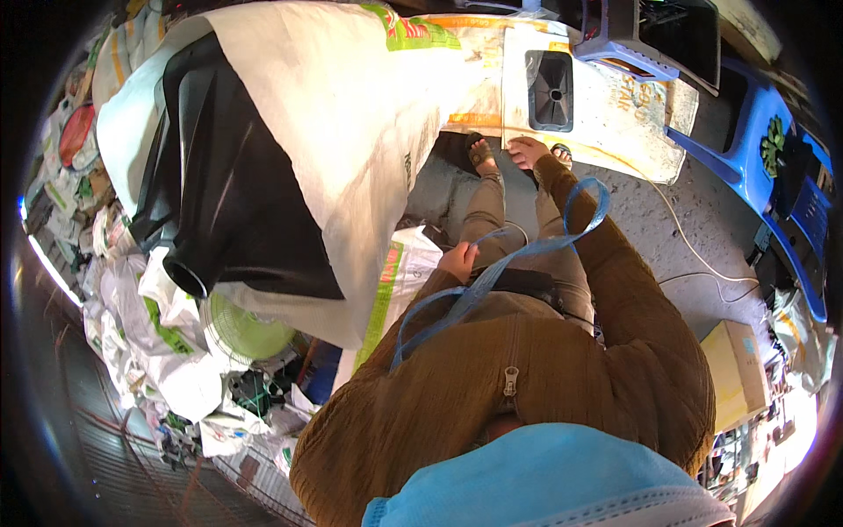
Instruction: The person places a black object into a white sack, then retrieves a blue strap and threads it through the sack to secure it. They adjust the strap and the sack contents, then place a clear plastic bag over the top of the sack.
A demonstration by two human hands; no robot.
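My right hand reaches forward, fingers bent on the near edge of a white woven sack with orange print. My left hand is closed in front of my body, its fingertips at a thin end of a translucent blue plastic strap. The strap curves across my jacket and loops over my right forearm. On the sack lies a dark rectangular tray-like piece with a ribbed middle. To my left, a large white woven sheet partly wraps a big black moulded plastic part with a round opening.
Blue plastic chairs stand at the right, one with dark items on it. A pale cable crosses the grey floor. A cardboard box sits at my right. Heaped sacks and a green round fan-like guard lie at my left.
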